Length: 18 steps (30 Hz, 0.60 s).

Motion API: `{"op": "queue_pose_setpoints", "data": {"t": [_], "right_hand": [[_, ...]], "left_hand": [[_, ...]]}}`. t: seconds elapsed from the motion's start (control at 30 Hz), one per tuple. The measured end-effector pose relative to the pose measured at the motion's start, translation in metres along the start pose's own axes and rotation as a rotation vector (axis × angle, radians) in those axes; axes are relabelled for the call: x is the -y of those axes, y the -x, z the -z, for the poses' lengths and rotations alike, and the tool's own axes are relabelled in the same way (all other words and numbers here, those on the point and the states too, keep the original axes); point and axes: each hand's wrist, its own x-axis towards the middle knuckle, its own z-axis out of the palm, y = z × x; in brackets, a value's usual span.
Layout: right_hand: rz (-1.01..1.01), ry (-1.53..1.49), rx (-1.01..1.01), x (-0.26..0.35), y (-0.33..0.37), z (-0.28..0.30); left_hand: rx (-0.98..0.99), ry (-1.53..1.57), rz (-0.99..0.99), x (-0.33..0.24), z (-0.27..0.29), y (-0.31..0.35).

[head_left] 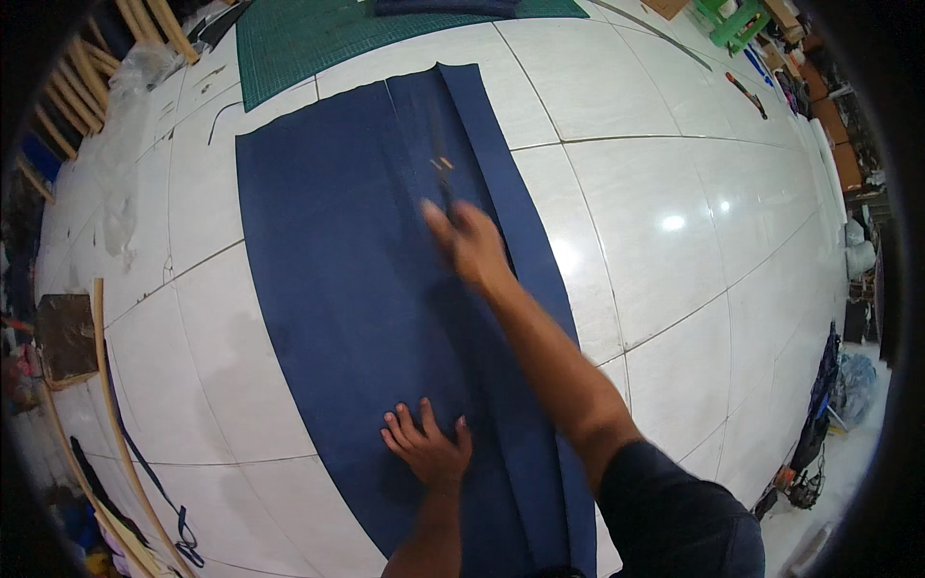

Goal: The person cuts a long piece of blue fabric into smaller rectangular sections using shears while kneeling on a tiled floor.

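A long sheet of dark blue fabric [337,231] lies across the white tiled floor. Along its right side runs a folded or overlapping strip [525,226], and a thin pale line shows near the far edge. My left hand [429,448] rests on the near part of the sheet, fingers spread. Over the far half, my right hand [470,246] is closed around what looks like a pair of scissors [441,166], pointing away from me. Motion smears the hand and tool, so I cannot tell whether the blades touch the fabric.
Beyond the fabric lies a green cutting mat [299,48] with a folded dark cloth [443,8] on it. Wooden poles [82,82] stand at the far left. A curved wooden strip [120,433] is at the left, a green stool [737,24] at the far right.
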Motion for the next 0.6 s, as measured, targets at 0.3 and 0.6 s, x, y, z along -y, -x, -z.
{"op": "queue_pose_setpoints", "data": {"t": [0.3,0.6], "right_hand": [[-0.275,0.436,-0.396,-0.181,0.473,0.148],[0.026,0.919,-0.509,-0.269,0.548,0.121]], "left_hand": [[-0.018,-0.035,0.0,0.004,0.002,0.0],[-0.125,-0.045,-0.042,-0.004,-0.005,0.003]]}}
